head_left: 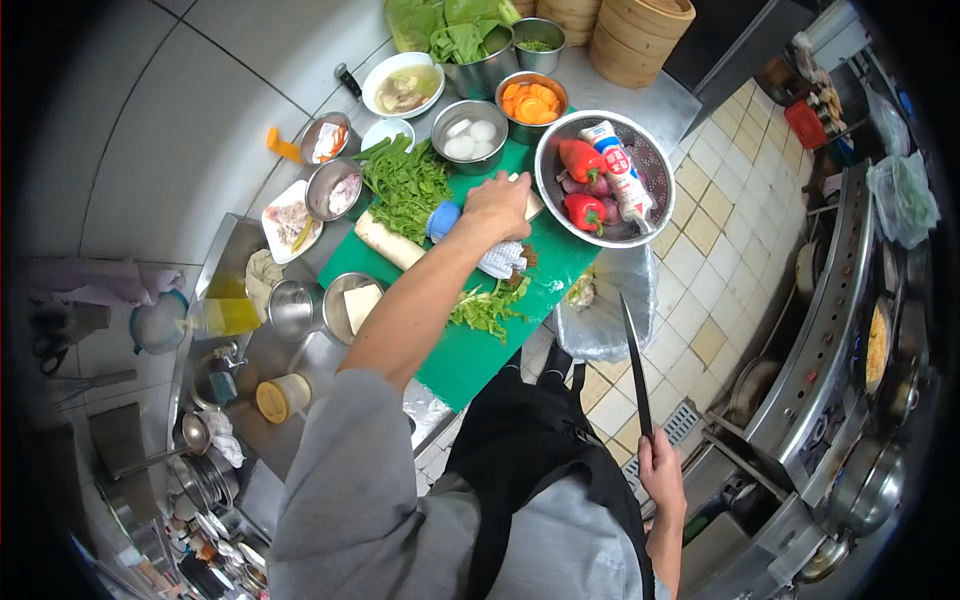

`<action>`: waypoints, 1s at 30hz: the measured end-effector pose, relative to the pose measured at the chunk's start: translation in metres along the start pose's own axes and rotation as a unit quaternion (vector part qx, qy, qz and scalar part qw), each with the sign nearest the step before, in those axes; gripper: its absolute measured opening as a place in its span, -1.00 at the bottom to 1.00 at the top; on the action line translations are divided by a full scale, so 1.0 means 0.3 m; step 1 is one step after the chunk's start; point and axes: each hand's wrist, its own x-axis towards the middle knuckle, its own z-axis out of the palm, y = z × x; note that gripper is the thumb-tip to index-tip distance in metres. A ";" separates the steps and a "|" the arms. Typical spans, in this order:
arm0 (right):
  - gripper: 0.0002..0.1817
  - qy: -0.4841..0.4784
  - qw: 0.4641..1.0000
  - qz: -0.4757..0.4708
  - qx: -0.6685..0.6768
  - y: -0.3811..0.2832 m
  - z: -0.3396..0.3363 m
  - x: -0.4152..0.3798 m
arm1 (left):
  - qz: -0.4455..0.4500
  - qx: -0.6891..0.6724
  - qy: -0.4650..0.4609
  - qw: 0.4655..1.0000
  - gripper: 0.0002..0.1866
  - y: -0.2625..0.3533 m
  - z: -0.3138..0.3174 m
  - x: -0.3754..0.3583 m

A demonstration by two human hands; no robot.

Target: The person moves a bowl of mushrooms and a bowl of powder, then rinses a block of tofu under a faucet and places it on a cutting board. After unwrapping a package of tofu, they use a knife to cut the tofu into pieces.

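My left hand [495, 208] reaches over the green cutting board [558, 258], its fingers curled round a pale piece [534, 207] by the colander; the hand hides part of it. Down at the right, my right hand [660, 468] grips the handle of a long knife [636, 365], blade pointing up and away over the floor. Leafy greens [405, 180], a long white radish [388, 240], a blue item [443, 220] and a checked cloth [502, 260] lie near my left forearm. Loose leaves [492, 310] are on the board's near part.
A colander [662, 180] holds red peppers and a white packet. Bowls of carrot [530, 103] and white slices [470, 135] stand behind the board. A lined bin [606, 310] is below its right edge; a stove [800, 360] is at right, steamers [640, 40] at back.
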 end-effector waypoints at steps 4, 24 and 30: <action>-0.77 0.015 0.998 -0.034 0.042 0.039 0.027 -0.012 | 0.015 -0.089 0.018 0.996 -0.24 -0.056 -0.046 -0.041; -0.87 -0.043 0.997 -0.065 0.009 -0.056 -0.013 0.053 | 0.104 -0.822 0.111 0.549 -0.26 -0.214 -0.019 -0.473; -0.65 -0.179 0.975 -0.134 -0.006 -0.119 -0.026 0.222 | -0.091 -0.771 0.178 0.604 -0.34 -0.209 0.183 -0.880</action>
